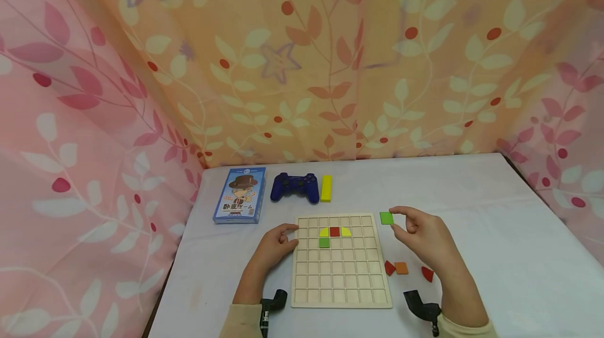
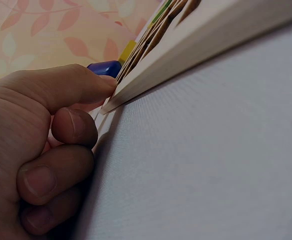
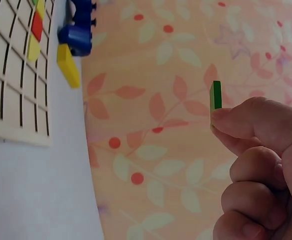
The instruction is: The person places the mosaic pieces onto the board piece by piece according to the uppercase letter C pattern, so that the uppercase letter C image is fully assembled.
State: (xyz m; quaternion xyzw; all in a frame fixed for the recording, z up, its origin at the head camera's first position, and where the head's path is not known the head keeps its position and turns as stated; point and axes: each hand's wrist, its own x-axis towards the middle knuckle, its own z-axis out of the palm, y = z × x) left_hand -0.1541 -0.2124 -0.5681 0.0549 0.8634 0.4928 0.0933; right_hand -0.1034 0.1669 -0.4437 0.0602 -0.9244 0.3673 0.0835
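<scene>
A wooden grid board (image 1: 341, 275) lies on the white table. In its upper rows sit two yellow quarter-round tiles (image 1: 323, 232), a red square tile (image 1: 334, 231) and a green square tile (image 1: 324, 242). My right hand (image 1: 422, 236) pinches another green square tile (image 1: 386, 218) (image 3: 215, 95) in the air just right of the board's top corner. My left hand (image 1: 275, 246) rests on the table with curled fingers (image 2: 71, 125) touching the board's left edge (image 2: 150, 75); it holds nothing.
Loose red and orange tiles (image 1: 401, 268) lie right of the board. Behind it are a blue game controller (image 1: 294, 187), a yellow block (image 1: 326, 188) and a blue card box (image 1: 239, 195). Leaf-patterned curtains (image 1: 302, 65) close in the table.
</scene>
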